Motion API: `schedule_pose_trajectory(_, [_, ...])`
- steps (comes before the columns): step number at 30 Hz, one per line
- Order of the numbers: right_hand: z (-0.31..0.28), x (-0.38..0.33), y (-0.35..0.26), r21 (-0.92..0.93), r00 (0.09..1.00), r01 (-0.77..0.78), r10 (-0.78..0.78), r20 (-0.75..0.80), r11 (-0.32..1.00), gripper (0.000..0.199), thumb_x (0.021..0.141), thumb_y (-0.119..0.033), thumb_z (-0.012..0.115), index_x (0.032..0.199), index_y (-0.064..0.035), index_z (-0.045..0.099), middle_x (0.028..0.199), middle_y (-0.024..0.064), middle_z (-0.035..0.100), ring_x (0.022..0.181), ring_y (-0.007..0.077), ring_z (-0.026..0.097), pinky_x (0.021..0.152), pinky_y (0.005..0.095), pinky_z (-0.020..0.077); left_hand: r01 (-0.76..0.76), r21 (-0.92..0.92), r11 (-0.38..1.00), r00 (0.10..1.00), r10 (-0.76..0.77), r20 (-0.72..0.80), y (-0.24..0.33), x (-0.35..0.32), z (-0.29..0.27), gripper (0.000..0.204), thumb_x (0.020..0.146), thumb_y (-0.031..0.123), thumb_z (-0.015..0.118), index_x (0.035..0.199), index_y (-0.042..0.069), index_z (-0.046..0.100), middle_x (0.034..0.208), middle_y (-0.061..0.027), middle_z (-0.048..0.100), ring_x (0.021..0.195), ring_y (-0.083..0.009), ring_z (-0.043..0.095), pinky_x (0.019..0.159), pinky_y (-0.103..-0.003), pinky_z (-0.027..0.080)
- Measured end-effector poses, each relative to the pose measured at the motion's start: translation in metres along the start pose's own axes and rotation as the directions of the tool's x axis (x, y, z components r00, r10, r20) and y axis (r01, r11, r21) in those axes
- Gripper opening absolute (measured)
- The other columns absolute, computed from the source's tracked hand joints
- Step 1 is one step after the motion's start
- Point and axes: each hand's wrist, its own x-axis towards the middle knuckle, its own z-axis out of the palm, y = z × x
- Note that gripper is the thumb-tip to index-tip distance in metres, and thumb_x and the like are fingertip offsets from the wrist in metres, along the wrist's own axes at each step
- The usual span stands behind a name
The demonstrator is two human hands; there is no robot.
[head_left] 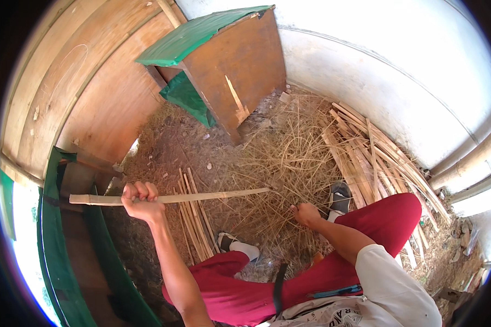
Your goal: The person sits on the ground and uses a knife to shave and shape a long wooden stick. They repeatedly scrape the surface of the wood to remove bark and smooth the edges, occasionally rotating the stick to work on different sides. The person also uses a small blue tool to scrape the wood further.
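My left hand is closed in a fist round a pale bamboo strip with a node near its left end. The strip lies nearly level across the view, over a small bundle of strips, and its right end reaches the straw-like shavings. Low over those shavings, my right hand is closed, a little right of and nearer than the strip's far end. What it holds, if anything, cannot be made out against the shavings.
Split bamboo strips are piled along the white wall at the right. Narrow strips lie between my left forearm and left shoe. A brown wooden cabinet with green covering stands at the back; a green-edged frame is at left.
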Motion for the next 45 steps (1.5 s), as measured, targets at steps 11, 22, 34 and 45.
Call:
schedule_pose_trajectory(11, [0.076, -0.026, 0.077, 0.122, 0.988, -0.152, 0.150, 0.024, 0.981, 0.057, 0.103, -0.039, 0.046, 0.075, 0.0087, 0.062, 0.064, 0.0281, 0.061, 0.062, 0.0467, 0.063, 0.065, 0.0541, 0.0517, -0.005, -0.095, 0.995, 0.990, 0.018, 0.139, 0.007, -0.028, 0.018, 0.041, 0.091, 0.031, 0.049, 0.064, 0.015, 0.023, 0.053, 0.0002, 0.021, 0.043, -0.0095, 0.014, 0.039, -0.028, 0.012])
schedule_pose_trajectory(22, [0.069, -0.014, 0.066, 0.118, 0.961, -0.258, 0.242, 0.134, 0.959, 0.050, 0.103, -0.036, 0.049, 0.080, 0.0059, 0.064, 0.062, 0.0236, 0.061, 0.057, 0.0399, 0.062, 0.057, 0.0486, 0.0526, 0.088, -0.120, 0.989, 0.906, -0.029, 0.422, 0.002, -0.033, 0.058, 0.043, 0.093, 0.031, 0.051, 0.064, 0.015, 0.024, 0.051, 0.0009, 0.020, 0.041, -0.0097, 0.016, 0.040, -0.029, 0.011])
schedule_pose_trajectory(34, [0.068, -0.034, 0.071, -0.038, 0.964, -0.225, 0.228, 0.133, 0.974, 0.051, 0.103, -0.035, 0.048, 0.087, 0.0094, 0.066, 0.082, 0.0294, 0.066, 0.073, 0.0458, 0.066, 0.066, 0.0520, 0.0544, 0.059, -0.073, 0.996, 0.902, -0.022, 0.431, 0.004, -0.043, 0.075, 0.044, 0.092, 0.030, 0.052, 0.062, 0.017, 0.022, 0.050, 0.0015, 0.019, 0.040, -0.0094, 0.014, 0.040, -0.029, 0.010])
schedule_pose_trajectory(45, [0.047, -0.050, 0.055, 0.088, 0.987, -0.128, 0.119, 0.104, 0.988, 0.051, 0.103, -0.036, 0.048, 0.087, 0.0088, 0.066, 0.082, 0.0314, 0.066, 0.080, 0.0499, 0.065, 0.073, 0.0558, 0.0521, -0.145, 0.178, 0.973, 0.984, 0.161, -0.081, -0.002, -0.043, 0.074, 0.043, 0.093, 0.029, 0.047, 0.062, 0.015, 0.020, 0.054, -0.0001, 0.018, 0.042, -0.0106, 0.019, 0.041, -0.028, 0.013])
